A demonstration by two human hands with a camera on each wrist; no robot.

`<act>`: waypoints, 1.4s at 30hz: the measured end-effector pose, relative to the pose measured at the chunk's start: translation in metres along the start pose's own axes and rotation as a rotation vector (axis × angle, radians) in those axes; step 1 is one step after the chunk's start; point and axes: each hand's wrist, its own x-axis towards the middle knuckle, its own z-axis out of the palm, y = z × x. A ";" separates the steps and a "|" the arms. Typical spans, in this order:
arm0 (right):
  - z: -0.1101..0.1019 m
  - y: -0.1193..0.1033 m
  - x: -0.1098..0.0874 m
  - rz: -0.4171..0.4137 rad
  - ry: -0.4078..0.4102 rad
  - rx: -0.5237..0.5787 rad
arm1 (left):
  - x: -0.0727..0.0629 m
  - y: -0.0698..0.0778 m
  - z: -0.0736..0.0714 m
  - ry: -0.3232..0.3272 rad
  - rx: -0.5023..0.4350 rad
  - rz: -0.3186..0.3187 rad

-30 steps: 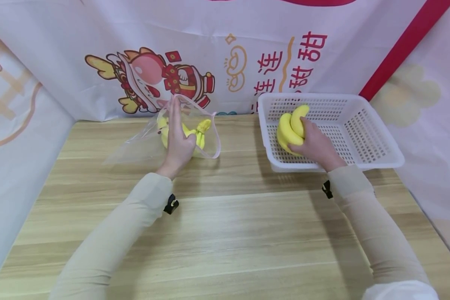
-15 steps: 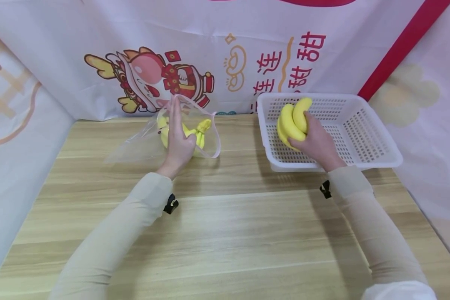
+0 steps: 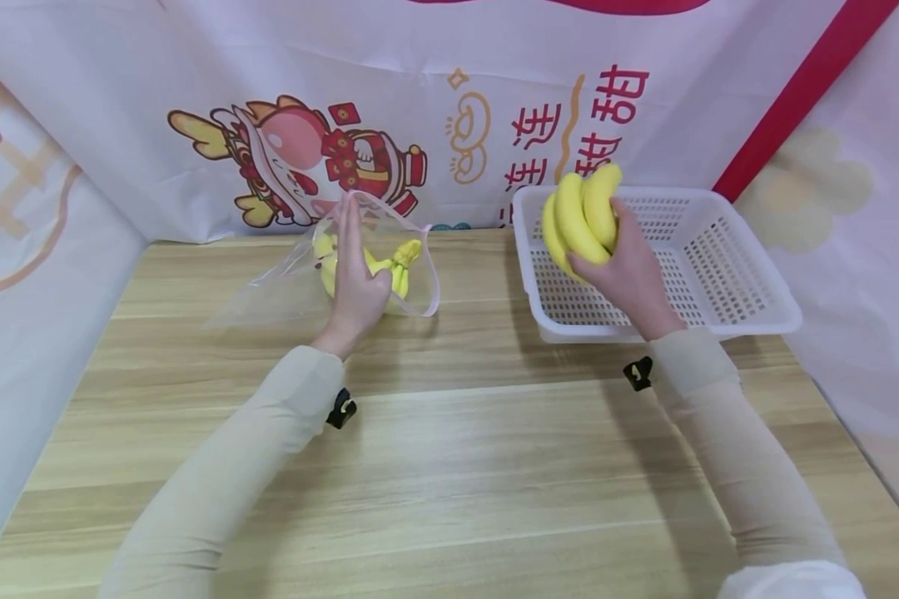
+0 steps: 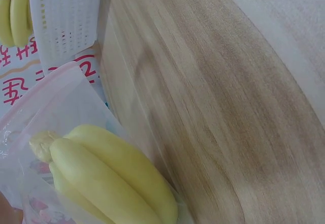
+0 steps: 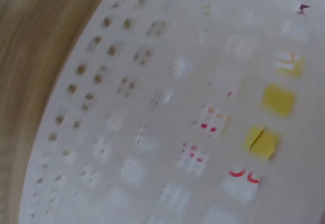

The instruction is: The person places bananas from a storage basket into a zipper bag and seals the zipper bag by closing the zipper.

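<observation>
My right hand point(image 3: 629, 270) grips a bunch of yellow bananas point(image 3: 580, 220), held over the left part of a white perforated basket point(image 3: 727, 262). In the right wrist view the basket wall point(image 5: 167, 97) fills most of the picture, with yellow showing through some holes. My left hand point(image 3: 360, 287) is at the mouth of a clear plastic bag point(image 3: 277, 291) with a pink edge, its fingers straight and pointing up. Inside that bag lies another bunch of bananas point(image 4: 106, 173), stem towards the opening, partly hidden behind the hand in the head view.
The bag and basket stand apart on a wooden table point(image 3: 457, 466), near its back edge. A white printed cloth point(image 3: 464, 50) hangs directly behind them, and pale cloth point(image 3: 854, 274) closes off the right side.
My right hand has lifted the bananas from inside the basket up to above its rim, shifting slightly left. The left hand and bag have stayed in place.
</observation>
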 end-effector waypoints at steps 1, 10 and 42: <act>0.000 -0.003 -0.001 -0.007 0.012 0.013 | 0.000 0.000 0.000 0.000 0.001 0.001; 0.000 -0.033 -0.008 -0.079 0.042 0.197 | 0.001 0.000 0.001 -0.002 0.003 0.002; 0.013 -0.065 -0.022 -0.195 -0.375 0.714 | 0.000 -0.001 0.003 0.004 -0.009 0.027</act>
